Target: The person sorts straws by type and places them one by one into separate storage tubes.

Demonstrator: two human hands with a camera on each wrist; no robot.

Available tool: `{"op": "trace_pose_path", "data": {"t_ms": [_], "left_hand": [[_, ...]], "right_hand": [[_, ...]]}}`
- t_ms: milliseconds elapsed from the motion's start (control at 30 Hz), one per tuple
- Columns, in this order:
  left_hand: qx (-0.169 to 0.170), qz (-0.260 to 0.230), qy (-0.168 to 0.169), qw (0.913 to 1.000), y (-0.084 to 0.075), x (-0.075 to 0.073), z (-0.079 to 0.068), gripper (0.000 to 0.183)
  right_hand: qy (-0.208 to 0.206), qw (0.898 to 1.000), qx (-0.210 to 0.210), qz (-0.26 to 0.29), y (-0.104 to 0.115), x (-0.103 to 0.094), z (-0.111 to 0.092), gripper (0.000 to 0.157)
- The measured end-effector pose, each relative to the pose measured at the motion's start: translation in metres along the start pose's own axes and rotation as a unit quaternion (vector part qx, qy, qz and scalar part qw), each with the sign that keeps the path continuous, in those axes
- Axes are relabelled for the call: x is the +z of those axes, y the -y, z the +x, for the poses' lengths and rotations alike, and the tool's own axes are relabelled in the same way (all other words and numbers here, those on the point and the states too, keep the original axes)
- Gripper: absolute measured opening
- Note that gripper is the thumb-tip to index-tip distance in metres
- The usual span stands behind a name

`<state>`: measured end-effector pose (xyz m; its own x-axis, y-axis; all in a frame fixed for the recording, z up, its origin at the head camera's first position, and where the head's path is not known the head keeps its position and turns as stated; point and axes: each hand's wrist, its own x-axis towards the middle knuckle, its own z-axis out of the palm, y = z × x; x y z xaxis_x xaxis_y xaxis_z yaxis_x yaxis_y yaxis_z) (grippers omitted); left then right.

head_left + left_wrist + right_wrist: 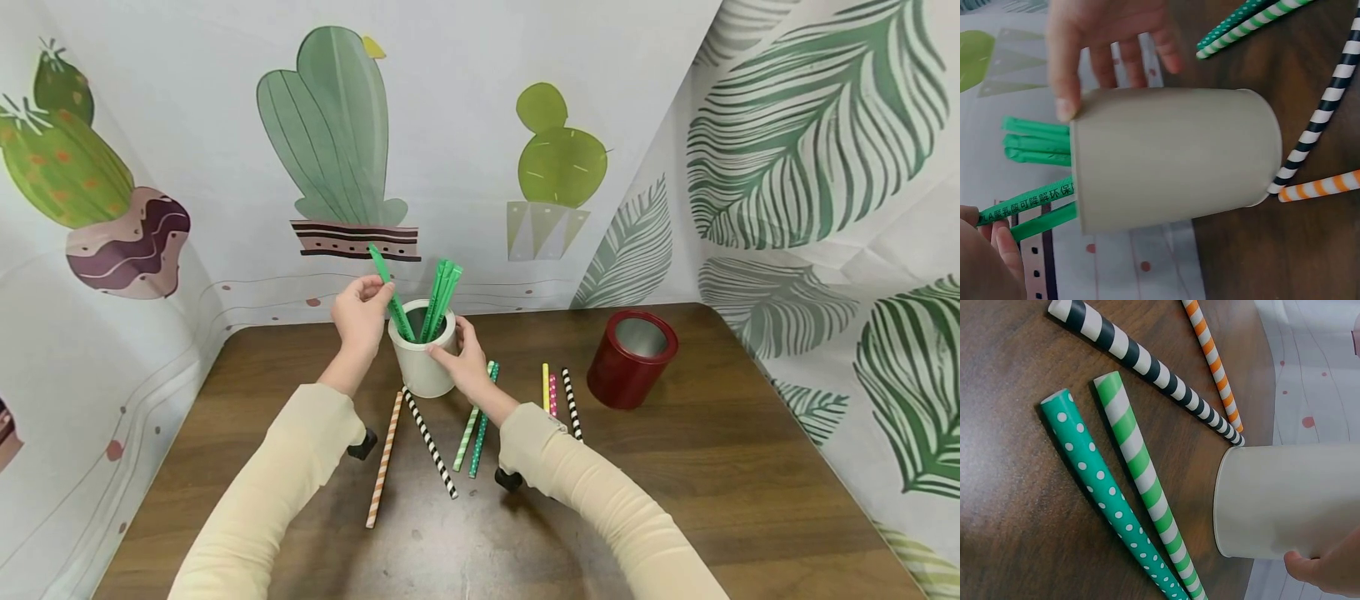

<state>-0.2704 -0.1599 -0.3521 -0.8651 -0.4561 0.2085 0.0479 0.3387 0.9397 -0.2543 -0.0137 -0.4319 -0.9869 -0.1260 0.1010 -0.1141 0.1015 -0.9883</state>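
Left hand (362,312) pinches what look like two green wrapped straws (1034,198), likely light, slick, best held high; right hand (469,362) grips white canister (420,368).

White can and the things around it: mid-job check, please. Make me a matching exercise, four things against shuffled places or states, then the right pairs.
Things
1. White can
2. Red can
3. Orange-striped straw
4. Teal dotted straw

Places or states
A. Lies next to the green-striped straw
B. Farthest left of the straws lying on the table
C. Held by the right hand, with green-wrapped straws in it
D. Stands toward the table's right side, touched by neither of the hands

Pairs: 1-C, 2-D, 3-B, 4-A
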Motion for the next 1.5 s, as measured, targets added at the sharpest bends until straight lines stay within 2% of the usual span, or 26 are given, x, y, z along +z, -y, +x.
{"op": "trace_pose_path", "data": {"t_ms": [333, 633, 967, 1267, 1500], "left_hand": [[0.019, 0.051, 0.041, 0.9977, 0.015, 0.011, -0.011, 0.021], [0.004, 0.09, 0.056, 0.9943, 0.023, 0.017, -0.018, 0.019], [0.008, 0.113, 0.075, 0.9907, 0.026, 0.016, -0.018, 0.019], [0.016, 0.106, 0.076, 0.9913, 0.032, 0.011, -0.021, 0.022], [0.016, 0.092, 0.068, 0.9932, 0.038, 0.006, -0.024, 0.025]], "right_hand": [[-0.006, 1.0, 0.009, -0.014, -0.002, 0.001, 0.001, 0.064], [-0.005, 1.0, 0.006, -0.017, -0.005, 0.001, 0.001, 0.064], [-0.004, 1.0, 0.011, -0.021, -0.006, 0.001, 0.002, 0.066], [-0.008, 1.0, 0.003, -0.01, 0.002, 0.0, 0.0, 0.064], [-0.002, 1.0, 0.021, -0.023, 0.004, -0.004, 0.0, 0.07]]}}
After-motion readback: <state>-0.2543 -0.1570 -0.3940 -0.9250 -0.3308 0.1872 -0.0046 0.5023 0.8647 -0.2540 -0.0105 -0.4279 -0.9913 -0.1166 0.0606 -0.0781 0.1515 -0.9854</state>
